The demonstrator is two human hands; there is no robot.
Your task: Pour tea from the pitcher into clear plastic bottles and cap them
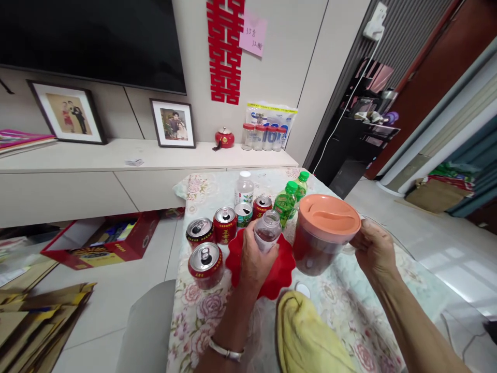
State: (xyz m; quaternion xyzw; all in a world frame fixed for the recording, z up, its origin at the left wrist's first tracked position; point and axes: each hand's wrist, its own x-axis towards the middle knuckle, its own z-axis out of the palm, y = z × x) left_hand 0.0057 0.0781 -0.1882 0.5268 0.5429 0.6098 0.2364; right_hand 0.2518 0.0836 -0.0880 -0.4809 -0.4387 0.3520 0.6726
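My left hand [254,261] is wrapped round a small clear plastic bottle [267,230] with dark liquid, its mouth uncapped, held above a red scalloped tray [281,269]. My right hand [373,251] grips the handle of a clear pitcher [322,235] with an orange lid and dark liquid inside, held just to the right of the bottle and tilted slightly toward it. A white bottle cap [303,290] lies on the floral tablecloth [202,316] below the pitcher.
Several opened red cans [205,264] stand left of the tray, with a white-capped bottle [244,187] and two green bottles [286,201] behind. A yellow cloth [310,336] lies near me. A grey chair back [145,326], a red box [104,241] and cardboard [39,316] are on the left floor.
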